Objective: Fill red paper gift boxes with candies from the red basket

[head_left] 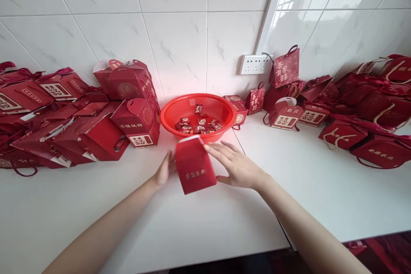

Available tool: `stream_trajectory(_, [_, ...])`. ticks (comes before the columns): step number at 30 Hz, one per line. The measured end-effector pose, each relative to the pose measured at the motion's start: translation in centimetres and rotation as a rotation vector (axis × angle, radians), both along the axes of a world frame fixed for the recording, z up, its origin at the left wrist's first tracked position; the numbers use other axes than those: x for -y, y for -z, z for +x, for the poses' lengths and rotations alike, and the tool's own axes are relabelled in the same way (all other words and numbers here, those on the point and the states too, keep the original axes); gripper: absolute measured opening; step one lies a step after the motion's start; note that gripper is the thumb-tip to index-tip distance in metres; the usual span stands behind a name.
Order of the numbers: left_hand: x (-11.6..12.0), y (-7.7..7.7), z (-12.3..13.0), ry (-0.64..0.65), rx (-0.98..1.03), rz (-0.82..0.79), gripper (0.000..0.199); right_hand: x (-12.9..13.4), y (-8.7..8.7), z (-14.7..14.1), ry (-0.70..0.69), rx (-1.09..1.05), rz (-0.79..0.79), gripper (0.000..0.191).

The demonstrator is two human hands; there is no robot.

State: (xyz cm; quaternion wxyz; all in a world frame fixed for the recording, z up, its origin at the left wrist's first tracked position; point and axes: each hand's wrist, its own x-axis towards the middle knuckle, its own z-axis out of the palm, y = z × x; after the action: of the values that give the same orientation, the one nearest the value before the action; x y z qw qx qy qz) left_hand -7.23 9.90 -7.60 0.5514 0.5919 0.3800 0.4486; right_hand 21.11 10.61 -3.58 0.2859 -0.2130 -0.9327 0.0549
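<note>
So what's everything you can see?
Boxy cardboard carton: one, red, between hands
Round perforated plastic basket: one, red, behind carton
Small wrapped pieces: several, red-patterned, inside basket
Cardboard boxes, some with handles: many, red, left and right of basket
Flat tabletop sections: two, white, under boxes
Tiled wall: one, white, behind
Socket panel: one, white, on wall
Cable: one, dark, beside panel
Long strip: one, white, on wall
Cropped items: uncountable, red, lower right
Forearms: two, bare, below hands
Left hand: one, bare, carton's left
Right hand: one, bare, carton's right

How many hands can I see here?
2: the left hand at the left side of the held box, the right hand at its right side. No others show.
</note>
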Motion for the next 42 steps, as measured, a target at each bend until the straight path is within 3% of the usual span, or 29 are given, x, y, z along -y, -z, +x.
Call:
stream_trajectory(3, [2.0, -0.4, 0.1, 0.046, 0.012, 0.072, 0.061, 0.9, 1.3, -0.2, -0.005, -0.044, -0.041, 0.093])
stream_trajectory(5, [2.9, -0.4, 0.2, 0.0, -0.009, 0.179, 0.058, 1.5, 1.6, 0.1, -0.01, -0.122, -0.088, 0.089])
stream_trajectory(9, [3.8, -0.3, 0.7, -0.161, -0.223, 0.501, 0.091, 2.5, 1.4, 1.0, -0.051, -0.243, -0.205, 0.079])
stream_trajectory(11, [4.1, -0.6, 1.1, -0.272, -0.365, 0.686, 0.08, 2.6, 1.3, 1.5, -0.075, -0.271, -0.267, 0.071])
stream_trajectory(14, [4.6, -1.5, 1.5, -0.576, -0.468, 0.907, 0.038, 2.7, 1.0, 2.0, -0.126, -0.292, -0.337, 0.058])
stream_trajectory(16, [4.9, -2.0, 1.6, -0.653, -0.521, 0.996, 0.033, 2.8, 0.8, 2.2, -0.164, -0.294, -0.353, 0.046])
stream_trajectory(18, [5.0, -2.4, 1.6, -0.547, -0.556, 1.038, 0.042, 2.9, 0.7, 2.2, -0.175, -0.274, -0.349, 0.033])
stream_trajectory(21, [5.1, -2.3, 1.5, -0.378, -0.583, 1.071, 0.031, 3.3, 0.7, 2.1, -0.123, -0.19, -0.31, 0.025])
stream_trajectory(24, [5.0, -1.9, 1.4, -0.343, -0.598, 1.064, 0.013, 3.5, 0.7, 2.0, -0.055, -0.134, -0.301, 0.037])
stream_trajectory(29, [4.1, -1.5, 0.3, -0.313, -0.618, 0.961, 0.025, 3.0, 1.4, 1.3, 0.133, -0.187, -0.476, 0.009])
stream_trajectory(33, [3.1, -1.2, -0.9, -0.245, -0.726, 0.911, 0.022, 2.3, 2.7, 0.9, 0.311, -0.063, -0.642, 0.017])
stream_trajectory(35, [2.8, -1.1, -1.1, -0.173, -0.802, 0.878, 0.021, 2.2, 3.1, 0.8, 0.344, -0.127, -0.744, 0.022])
stream_trajectory(39, [2.7, -0.7, -0.8, -0.024, -0.899, 0.784, 0.02, 2.7, 2.7, 0.9, 0.256, -0.406, -0.841, 0.049])
stream_trajectory(42, [2.8, -0.4, -0.5, 0.065, -0.948, 0.749, 0.023, 3.0, 2.4, 0.5, 0.219, -0.481, -0.946, 0.057])
